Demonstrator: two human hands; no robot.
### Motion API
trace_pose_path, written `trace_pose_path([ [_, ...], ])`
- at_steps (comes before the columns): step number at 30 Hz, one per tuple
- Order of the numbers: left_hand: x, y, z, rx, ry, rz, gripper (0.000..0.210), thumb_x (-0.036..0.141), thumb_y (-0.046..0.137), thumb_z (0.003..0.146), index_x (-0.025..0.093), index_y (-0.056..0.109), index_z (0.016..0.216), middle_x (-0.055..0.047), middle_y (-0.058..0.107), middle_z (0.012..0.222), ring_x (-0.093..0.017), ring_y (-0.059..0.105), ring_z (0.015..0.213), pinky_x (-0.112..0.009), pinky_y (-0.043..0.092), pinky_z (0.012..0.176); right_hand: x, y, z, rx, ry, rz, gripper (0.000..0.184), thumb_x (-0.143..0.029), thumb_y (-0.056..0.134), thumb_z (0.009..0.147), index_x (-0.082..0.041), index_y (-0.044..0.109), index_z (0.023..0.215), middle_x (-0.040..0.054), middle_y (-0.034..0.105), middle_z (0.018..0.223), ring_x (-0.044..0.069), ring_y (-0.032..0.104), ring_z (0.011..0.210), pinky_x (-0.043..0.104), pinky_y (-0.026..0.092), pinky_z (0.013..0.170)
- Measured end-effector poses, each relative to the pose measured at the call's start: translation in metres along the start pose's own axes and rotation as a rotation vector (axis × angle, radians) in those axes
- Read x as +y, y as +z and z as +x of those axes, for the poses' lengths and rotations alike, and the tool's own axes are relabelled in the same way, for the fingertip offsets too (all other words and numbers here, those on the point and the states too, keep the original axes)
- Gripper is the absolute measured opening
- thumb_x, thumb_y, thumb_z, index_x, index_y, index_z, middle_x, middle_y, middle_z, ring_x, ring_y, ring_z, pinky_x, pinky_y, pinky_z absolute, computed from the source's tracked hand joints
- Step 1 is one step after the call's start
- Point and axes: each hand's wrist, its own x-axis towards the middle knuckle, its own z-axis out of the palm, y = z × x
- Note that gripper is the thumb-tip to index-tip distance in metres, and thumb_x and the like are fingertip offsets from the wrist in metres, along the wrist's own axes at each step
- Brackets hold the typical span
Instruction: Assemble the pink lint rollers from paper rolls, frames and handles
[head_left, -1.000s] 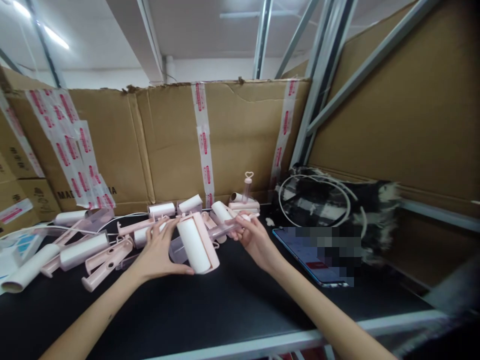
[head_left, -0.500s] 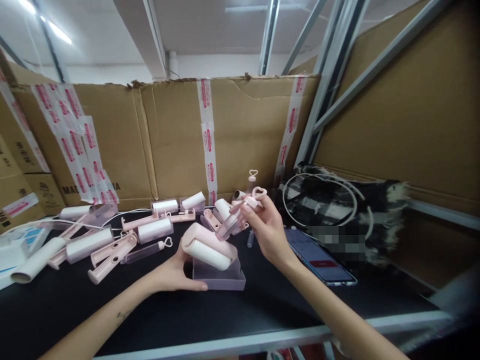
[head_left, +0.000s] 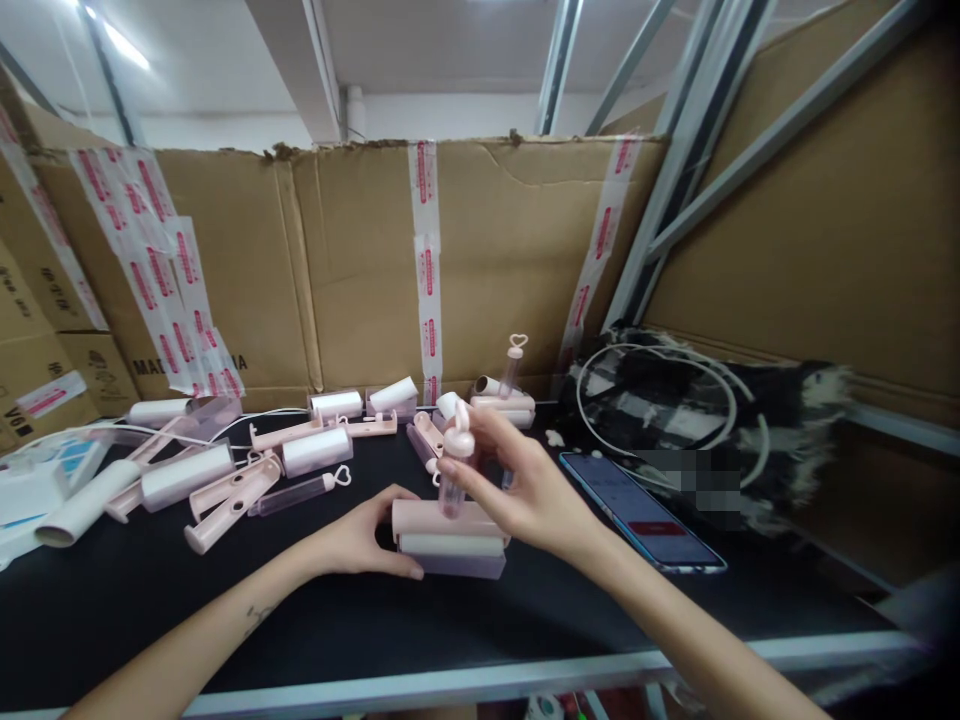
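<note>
On the black table in front of me lies a lint roller (head_left: 450, 546): a white roll between a pink cover (head_left: 420, 515) and a clear purplish case (head_left: 457, 566). My left hand (head_left: 367, 540) grips its left end, thumb along the front. My right hand (head_left: 517, 480) pinches a clear handle (head_left: 452, 495) by its pink cap with a heart loop. The handle stands nearly upright at the middle of the pink cover, its lower end at the cover's top. Whether it is seated in a hole I cannot tell. The roller's right end is partly behind my right hand.
Several white rolls (head_left: 187, 476), pink covers (head_left: 234, 505) and a loose heart-loop handle (head_left: 300, 492) lie to the left. Behind stands another lint roller (head_left: 504, 408) with an upright handle. At right are a phone (head_left: 641, 515) and a black bundle with a white cable (head_left: 731, 400). Cardboard (head_left: 360, 270) walls the back.
The roller has gone from tilted above its case to level in it, the cover now on top. My right hand has moved left and down, turning the handle from slanted to upright.
</note>
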Motion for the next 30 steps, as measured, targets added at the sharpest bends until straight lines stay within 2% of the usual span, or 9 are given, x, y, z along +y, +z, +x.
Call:
trace_pose_path([
  [6, -0.013, 0.003, 0.001, 0.015, 0.036, -0.009, 0.086, 0.032, 0.079, 0.056, 0.023, 0.031, 0.127, -0.009, 0.048, 0.120, -0.025, 0.044, 0.118, -0.042, 0.028, 0.102, 0.025, 0.017, -0.012, -0.007, 0.089, 0.111, 0.029, -0.036, 0.056, 0.082, -0.021, 0.043, 0.103, 0.0016, 0.061, 0.081, 0.015, 0.058, 0.066, 0.027, 0.046, 0.062],
  [8, -0.019, 0.004, 0.002, 0.018, 0.057, -0.040, 0.104, 0.035, 0.081, 0.051, 0.024, 0.018, 0.132, -0.012, 0.044, 0.124, -0.026, 0.042, 0.119, -0.044, 0.024, 0.104, 0.033, 0.008, -0.004, 0.013, 0.103, 0.182, 0.031, -0.039, 0.056, 0.082, -0.021, 0.043, 0.105, 0.0020, 0.060, 0.085, 0.015, 0.058, 0.070, 0.027, 0.046, 0.062],
  [11, -0.026, 0.005, 0.003, 0.020, 0.103, -0.084, 0.122, 0.041, 0.084, 0.044, 0.023, 0.004, 0.135, -0.016, 0.040, 0.126, -0.027, 0.043, 0.117, -0.045, 0.023, 0.103, 0.040, -0.030, 0.019, 0.157, 0.079, 0.180, 0.028, -0.041, 0.053, 0.083, -0.020, 0.045, 0.099, 0.0019, 0.058, 0.084, 0.014, 0.057, 0.068, 0.024, 0.043, 0.054],
  [14, -0.029, 0.005, 0.004, 0.013, 0.114, -0.058, 0.113, 0.047, 0.080, 0.048, 0.023, 0.010, 0.134, -0.016, 0.042, 0.125, -0.027, 0.045, 0.113, -0.047, 0.024, 0.101, 0.050, -0.079, 0.047, 0.261, 0.026, 0.000, 0.028, -0.041, 0.050, 0.084, -0.019, 0.045, 0.100, 0.0025, 0.059, 0.082, 0.014, 0.058, 0.067, 0.024, 0.042, 0.056],
  [17, -0.030, 0.004, 0.004, 0.006, 0.137, -0.026, 0.096, 0.053, 0.071, 0.061, 0.023, 0.015, 0.133, -0.015, 0.044, 0.123, -0.025, 0.047, 0.111, -0.047, 0.027, 0.099, 0.071, -0.108, 0.068, 0.206, 0.011, -0.462, 0.029, -0.035, 0.051, 0.083, -0.018, 0.047, 0.105, 0.0036, 0.061, 0.081, 0.017, 0.060, 0.068, 0.025, 0.042, 0.059],
  [19, -0.031, 0.005, 0.004, 0.014, 0.165, -0.005, 0.084, 0.055, 0.063, 0.069, 0.022, 0.018, 0.132, -0.015, 0.045, 0.122, -0.024, 0.048, 0.109, -0.046, 0.030, 0.098, 0.089, -0.110, 0.076, 0.136, 0.030, -0.721, 0.026, -0.031, 0.051, 0.081, -0.018, 0.049, 0.104, 0.0057, 0.063, 0.084, 0.019, 0.061, 0.070, 0.025, 0.041, 0.060],
  [21, -0.032, 0.005, 0.004, 0.017, 0.183, 0.020, 0.073, 0.054, 0.056, 0.076, 0.022, 0.020, 0.131, -0.014, 0.046, 0.121, -0.023, 0.048, 0.109, -0.045, 0.031, 0.097, 0.109, -0.102, 0.078, 0.083, 0.046, -0.820, 0.024, -0.028, 0.050, 0.080, -0.018, 0.050, 0.102, 0.0082, 0.065, 0.088, 0.022, 0.062, 0.073, 0.026, 0.040, 0.060],
  [25, -0.031, 0.006, 0.003, 0.008, 0.196, 0.059, 0.061, 0.049, 0.050, 0.083, 0.021, 0.022, 0.129, -0.014, 0.046, 0.120, -0.022, 0.048, 0.109, -0.044, 0.033, 0.097, 0.142, -0.085, 0.074, 0.063, 0.067, -0.800, 0.027, -0.027, 0.046, 0.082, -0.017, 0.048, 0.107, 0.0098, 0.065, 0.085, 0.026, 0.064, 0.075, 0.026, 0.041, 0.059],
  [30, -0.027, 0.008, 0.002, 0.032, 0.193, 0.098, 0.058, 0.043, 0.053, 0.083, 0.022, 0.024, 0.129, -0.013, 0.047, 0.120, -0.021, 0.049, 0.108, -0.045, 0.033, 0.097, 0.175, -0.087, 0.064, 0.156, 0.097, -0.716, 0.033, -0.031, 0.040, 0.086, -0.015, 0.041, 0.114, 0.0101, 0.065, 0.085, 0.026, 0.064, 0.076, 0.029, 0.045, 0.062],
])
